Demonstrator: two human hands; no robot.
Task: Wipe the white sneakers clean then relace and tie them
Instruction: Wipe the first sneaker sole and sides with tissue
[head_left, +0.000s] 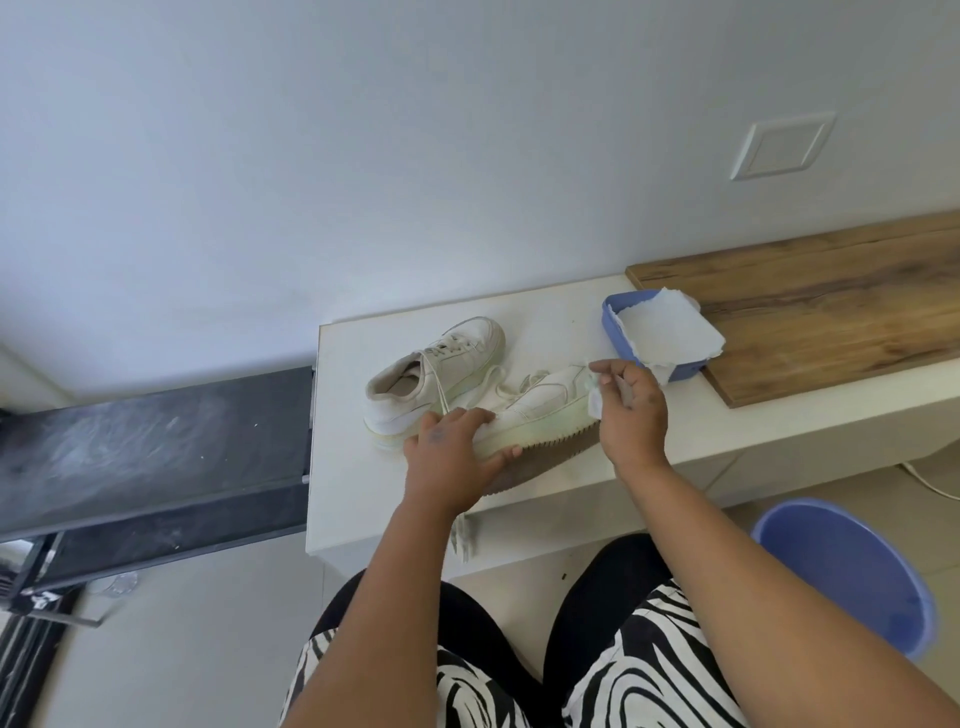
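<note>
You tilt the near sneaker (540, 410) on its side on the white table (519, 525), so that its sole edge and toe face you for wiping. Your left hand (452, 457) grips its heel end, fingers curled around the sole, to keep it steady. Your right hand (631, 410) pinches a white wipe (596, 402) against the toe. The 2nd sneaker (436, 374) stands just behind, laces loose, probably waiting. The blue box (647, 338) of tissues sits near your right hand, easy to reach.

Grained wood board (831, 306), matt.
</note>
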